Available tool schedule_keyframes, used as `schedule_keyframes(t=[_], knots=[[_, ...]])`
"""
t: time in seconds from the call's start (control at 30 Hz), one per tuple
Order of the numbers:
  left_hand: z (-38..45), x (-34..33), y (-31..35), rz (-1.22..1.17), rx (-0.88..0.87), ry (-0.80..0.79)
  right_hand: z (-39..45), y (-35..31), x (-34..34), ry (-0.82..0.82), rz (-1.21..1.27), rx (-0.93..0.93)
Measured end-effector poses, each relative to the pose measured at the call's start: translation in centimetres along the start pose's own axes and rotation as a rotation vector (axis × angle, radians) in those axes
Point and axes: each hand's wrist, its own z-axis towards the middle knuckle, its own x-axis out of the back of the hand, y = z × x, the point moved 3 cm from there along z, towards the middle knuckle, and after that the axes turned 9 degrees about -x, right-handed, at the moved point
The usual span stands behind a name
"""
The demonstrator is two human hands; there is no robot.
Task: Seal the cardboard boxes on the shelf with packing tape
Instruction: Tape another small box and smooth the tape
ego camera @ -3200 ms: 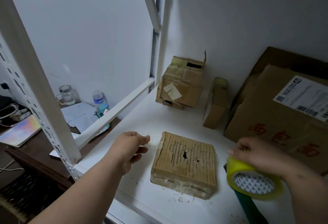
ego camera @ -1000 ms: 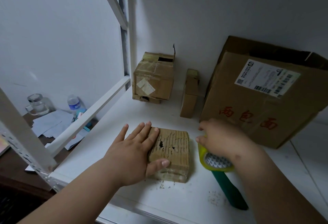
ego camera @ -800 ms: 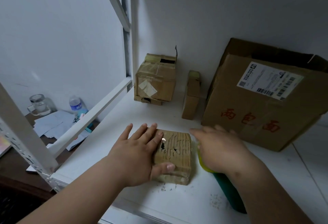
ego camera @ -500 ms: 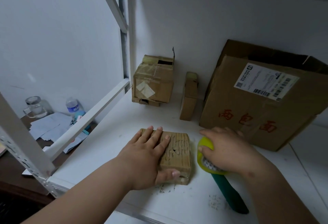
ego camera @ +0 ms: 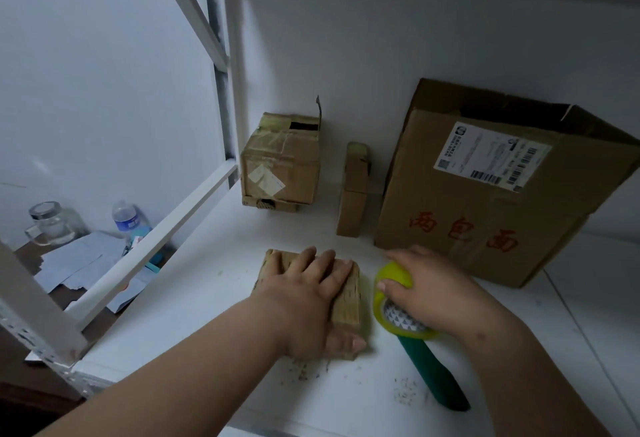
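Observation:
A small flat cardboard box with a torn top lies near the front of the white shelf. My left hand lies flat on it, fingers straight, thumb along its front edge. Just right of the box, my right hand grips a yellow-green roll of packing tape on a dispenser with a dark green handle that rests on the shelf.
At the back stand a small taped box with an open flap, a thin box on edge and a big labelled carton. White shelf posts rise at left; below them are a desk with papers, a jar and a bottle.
My left hand, which earlier held a tape end in the air, has come down flat on the small box and slid right. My right hand has brought the tape roll beside the box.

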Motion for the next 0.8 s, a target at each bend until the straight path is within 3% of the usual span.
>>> schedule_keyframes(t=[0.17, 0.27, 0.43, 0.5, 0.7, 0.8], knots=[[0.0, -1.0, 0.1, -0.040, 0.001, -0.011, -1.2, -0.7, 0.1, 0.112, -0.124, 0.062], [-0.4, 0.1, -1.3, -0.136, 0.017, 0.037, -2.7, -3.4, -0.7, 0.221, -0.150, 0.210], [-1.8, -1.1, -3.5, 0.023, 0.011, -0.037, -3.7, -6.1, -5.3, 0.067, -0.165, 0.360], [-1.9, -1.3, -3.6, 0.009, 0.000, -0.020, -3.3, -5.4, -5.6, 0.169, -0.220, 0.393], [-2.5, -2.0, -4.1, -0.119, 0.060, 0.134, -3.5, -4.2, -6.2, 0.149, -0.277, 0.272], [-2.8, -2.1, -4.8, -0.109, 0.044, 0.089, -3.6, -3.9, -6.5, 0.188, -0.298, 0.240]])
